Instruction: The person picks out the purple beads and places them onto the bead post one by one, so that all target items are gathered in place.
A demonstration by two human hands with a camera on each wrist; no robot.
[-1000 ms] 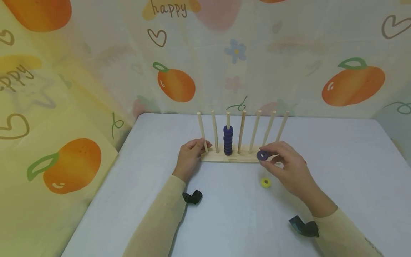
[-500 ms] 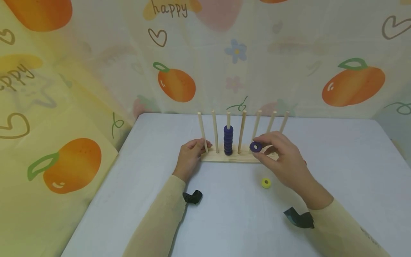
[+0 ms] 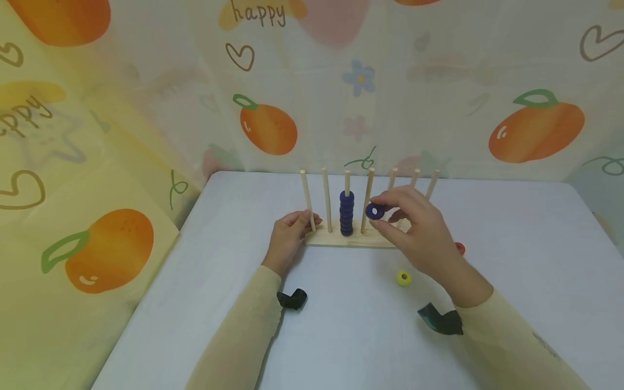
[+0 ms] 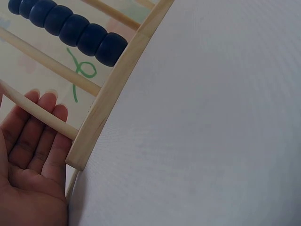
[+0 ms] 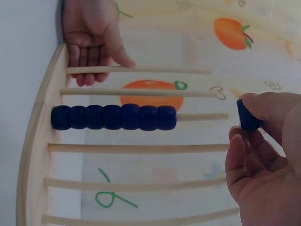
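Observation:
A wooden peg rack (image 3: 341,240) stands on the table, its upright pegs in a row. Dark blue beads (image 3: 346,214) are stacked on the third peg from the left. At the rack's left end, my left hand (image 3: 287,238) holds the outermost peg (image 4: 47,115), fingers behind it and thumb at its near side. My right hand (image 3: 419,233) pinches another dark blue bead (image 3: 375,211) between thumb and fingertips, its hole facing the head camera. In the right wrist view this bead (image 5: 248,115) is just beyond the tip of the stacked peg (image 5: 202,116), apart from it.
A yellow bead (image 3: 403,278) lies on the white table in front of the rack. Something red (image 3: 460,248) shows partly behind my right wrist. A patterned curtain (image 3: 312,81) hangs behind the table, and other bare pegs (image 3: 368,200) rise beside the stack.
My right hand has moved left and upward with the blue bead, from the rack's right end toward the stacked peg. More of the red thing shows. The left hand stays in place.

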